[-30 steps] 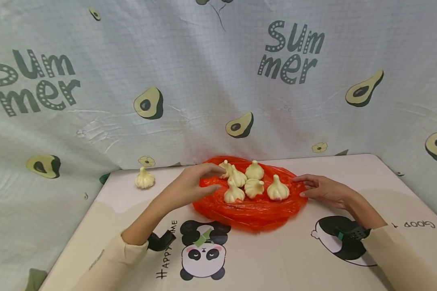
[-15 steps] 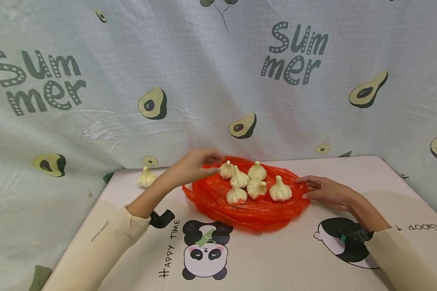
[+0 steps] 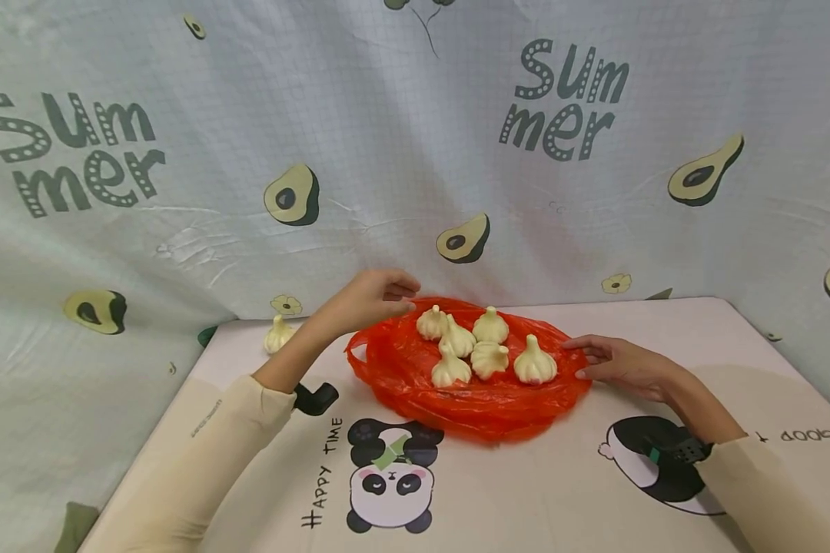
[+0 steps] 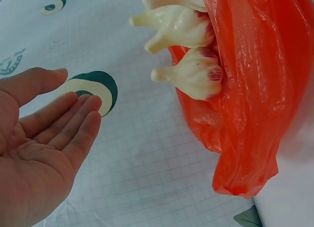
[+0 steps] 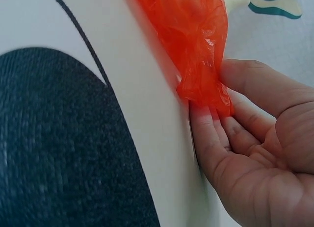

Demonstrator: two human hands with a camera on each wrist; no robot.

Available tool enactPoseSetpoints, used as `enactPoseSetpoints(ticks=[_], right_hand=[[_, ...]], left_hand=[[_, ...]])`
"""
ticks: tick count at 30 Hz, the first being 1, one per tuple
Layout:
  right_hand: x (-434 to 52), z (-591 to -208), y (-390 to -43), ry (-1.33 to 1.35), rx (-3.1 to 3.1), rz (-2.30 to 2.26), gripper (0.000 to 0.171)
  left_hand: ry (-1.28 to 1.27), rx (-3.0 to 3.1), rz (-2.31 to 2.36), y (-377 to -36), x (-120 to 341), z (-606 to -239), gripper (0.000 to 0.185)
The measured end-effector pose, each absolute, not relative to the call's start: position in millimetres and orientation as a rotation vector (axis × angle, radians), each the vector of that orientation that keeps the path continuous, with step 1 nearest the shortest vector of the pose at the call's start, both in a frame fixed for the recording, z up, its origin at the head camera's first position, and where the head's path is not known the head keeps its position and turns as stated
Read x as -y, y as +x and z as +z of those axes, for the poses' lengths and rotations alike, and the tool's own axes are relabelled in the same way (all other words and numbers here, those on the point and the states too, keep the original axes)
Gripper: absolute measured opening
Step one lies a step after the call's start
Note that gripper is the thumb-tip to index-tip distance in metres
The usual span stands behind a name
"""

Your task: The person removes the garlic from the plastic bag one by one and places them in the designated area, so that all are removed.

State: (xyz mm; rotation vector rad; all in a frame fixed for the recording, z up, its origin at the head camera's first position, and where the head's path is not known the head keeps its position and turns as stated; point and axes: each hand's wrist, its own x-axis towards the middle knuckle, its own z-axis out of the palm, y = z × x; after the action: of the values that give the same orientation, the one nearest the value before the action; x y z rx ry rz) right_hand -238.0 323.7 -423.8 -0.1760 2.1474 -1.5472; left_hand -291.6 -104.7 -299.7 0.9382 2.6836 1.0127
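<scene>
Several garlic bulbs (image 3: pixel 489 359) sit in the middle of a spread red plastic bag (image 3: pixel 484 411) on the table. My left hand (image 3: pixel 373 299) hovers above the bag's far left edge with nothing in it. Its fingers are loosely bent and apart from the thumb in the left wrist view, with the bag off to the side. At the bag's right end, my right hand (image 3: pixel 622 365) holds the gathered edge between thumb and fingers, as the right wrist view shows. One more garlic bulb (image 3: pixel 278 334) stands on the table to the left, partly hidden by my left forearm.
The pale table (image 3: pixel 512 491) has printed pandas and lettering. A fabric backdrop (image 3: pixel 360 115) with avocado prints hangs right behind it, close to the bag's far side. Black wrist-worn devices show on both forearms.
My left hand has moved up and away from over the garlic to the bag's far left edge. The bag's left end is spread further left with its handle loop showing. The right hand stays put.
</scene>
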Motion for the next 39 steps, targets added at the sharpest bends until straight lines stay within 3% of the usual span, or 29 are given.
enactPoseSetpoints(ticks=[22,39], right_hand=[[-323.0,-422.5,-237.1,-0.151,-2.141,-1.550,0.065],[-323.4,-420.6,-237.8,-0.156,-2.147,-1.536,0.064]], left_hand=[[1.022,-2.481,0.881,-344.1,94.8,-322.1,0.039],[0.805,-2.271,0.712,-374.5,76.7,-341.7,0.051]])
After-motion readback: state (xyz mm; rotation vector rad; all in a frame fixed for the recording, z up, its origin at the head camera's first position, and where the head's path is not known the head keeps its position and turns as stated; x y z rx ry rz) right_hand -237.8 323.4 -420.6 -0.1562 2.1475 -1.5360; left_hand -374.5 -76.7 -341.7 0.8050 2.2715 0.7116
